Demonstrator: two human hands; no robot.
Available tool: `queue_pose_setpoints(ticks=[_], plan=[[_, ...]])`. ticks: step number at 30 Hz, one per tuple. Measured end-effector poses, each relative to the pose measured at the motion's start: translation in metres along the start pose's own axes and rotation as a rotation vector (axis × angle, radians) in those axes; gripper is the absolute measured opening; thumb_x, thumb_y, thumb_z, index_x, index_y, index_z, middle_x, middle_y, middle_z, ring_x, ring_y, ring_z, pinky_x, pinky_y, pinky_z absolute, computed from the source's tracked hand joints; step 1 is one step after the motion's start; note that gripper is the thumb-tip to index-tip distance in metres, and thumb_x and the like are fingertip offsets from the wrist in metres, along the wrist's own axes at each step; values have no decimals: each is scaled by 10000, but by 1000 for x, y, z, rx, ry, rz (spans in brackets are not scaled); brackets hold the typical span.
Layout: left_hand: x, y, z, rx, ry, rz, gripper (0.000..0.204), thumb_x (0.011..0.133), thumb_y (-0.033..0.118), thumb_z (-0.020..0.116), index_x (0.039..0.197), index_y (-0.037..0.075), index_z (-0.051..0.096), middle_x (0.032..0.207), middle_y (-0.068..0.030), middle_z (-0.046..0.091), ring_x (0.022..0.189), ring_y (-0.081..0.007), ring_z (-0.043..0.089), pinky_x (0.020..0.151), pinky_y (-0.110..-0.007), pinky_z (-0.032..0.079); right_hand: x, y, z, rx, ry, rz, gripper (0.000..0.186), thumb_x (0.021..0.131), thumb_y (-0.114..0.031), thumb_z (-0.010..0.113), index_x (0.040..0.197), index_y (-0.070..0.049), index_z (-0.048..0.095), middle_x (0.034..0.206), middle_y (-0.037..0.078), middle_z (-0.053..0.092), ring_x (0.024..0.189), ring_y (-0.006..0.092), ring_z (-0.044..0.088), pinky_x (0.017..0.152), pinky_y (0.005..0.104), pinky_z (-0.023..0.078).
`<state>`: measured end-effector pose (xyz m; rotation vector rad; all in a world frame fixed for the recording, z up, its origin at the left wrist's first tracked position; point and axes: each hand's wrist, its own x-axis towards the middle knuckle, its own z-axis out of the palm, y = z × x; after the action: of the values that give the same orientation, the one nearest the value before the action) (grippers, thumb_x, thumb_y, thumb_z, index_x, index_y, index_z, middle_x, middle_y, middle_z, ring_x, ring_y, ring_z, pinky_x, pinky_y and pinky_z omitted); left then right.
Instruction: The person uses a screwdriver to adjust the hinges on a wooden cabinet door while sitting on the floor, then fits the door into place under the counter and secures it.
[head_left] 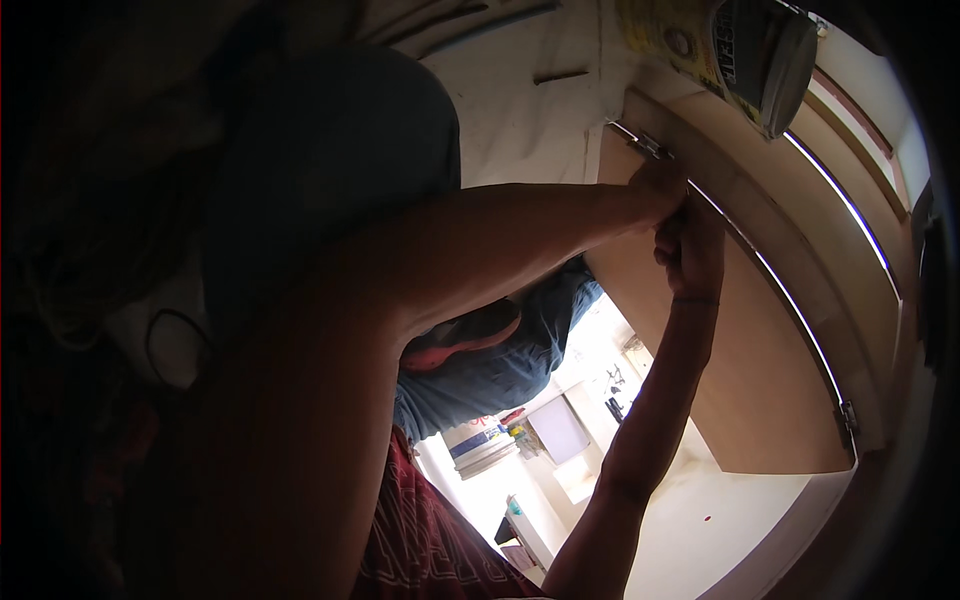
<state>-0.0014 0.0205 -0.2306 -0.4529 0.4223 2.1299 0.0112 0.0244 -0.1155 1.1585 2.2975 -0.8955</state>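
Note:
A brown wooden door panel (760, 370) hangs along a pale wooden frame, with a bright slit of light between them. One metal hinge (652, 147) sits at its upper end and another hinge (848, 415) at its lower right end. Right beside the upper hinge, my left hand (658, 190) is closed against the panel's edge. My right hand (695, 255) is curled into a fist just below it, almost touching it. Shadow and the fingers themselves hide whatever lies between the two hands.
A yellow and dark bucket (740, 60) is at the upper right, by the frame. A dark nail-like piece (560, 77) lies on the pale surface. My bent knee (370, 150) fills the upper left. Beyond my arms are dark blue cloth (500, 375) and a white bucket (480, 447).

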Motion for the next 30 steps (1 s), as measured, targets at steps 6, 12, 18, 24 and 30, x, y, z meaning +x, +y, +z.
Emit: queue_pose_setpoints(ticks=[6, 12, 18, 24, 30], plan=[[-7, 9, -3, 216, 1, 137, 374, 972, 178, 383, 984, -71, 662, 872, -239, 696, 694, -334, 713, 594, -425, 585, -5, -6, 5, -23, 14, -29, 203, 943, -160, 481, 763, -82, 532, 594, 15, 484, 402, 87, 399, 361, 263, 290], [-11, -5, 16, -14, -20, 10, 372, 987, 206, 353, 934, -29, 636, 765, -190, 653, 558, -268, 632, 505, -412, 506, -17, 3, -13, -27, 24, -41, 237, 1003, -239, 525, 809, -106, 557, 610, -16, 478, 440, 61, 411, 371, 236, 291], [13, -21, 5, 313, -169, 199, 406, 1016, 269, 353, 946, -21, 629, 786, -174, 653, 605, -284, 677, 516, -410, 550, -16, -12, -15, -92, -24, -24, 312, 997, -286, 509, 776, -70, 551, 605, 23, 516, 404, 100, 436, 366, 263, 333], [22, -9, -50, 250, 161, 332, 340, 1020, 249, 444, 1257, 9, 488, 959, -157, 649, 597, -279, 695, 520, -335, 606, -76, 20, -32, 23, 28, -107, 255, 1044, -251, 445, 942, -43, 552, 634, 49, 551, 434, 107, 500, 375, 249, 383], [39, 3, -61, 479, 197, 268, 224, 964, 90, 525, 1161, -16, 546, 962, -145, 661, 664, -244, 724, 575, -293, 621, -121, 122, -6, 244, 75, -177, 288, 1068, -298, 434, 1096, -25, 523, 662, 64, 576, 412, 98, 475, 372, 226, 359]])
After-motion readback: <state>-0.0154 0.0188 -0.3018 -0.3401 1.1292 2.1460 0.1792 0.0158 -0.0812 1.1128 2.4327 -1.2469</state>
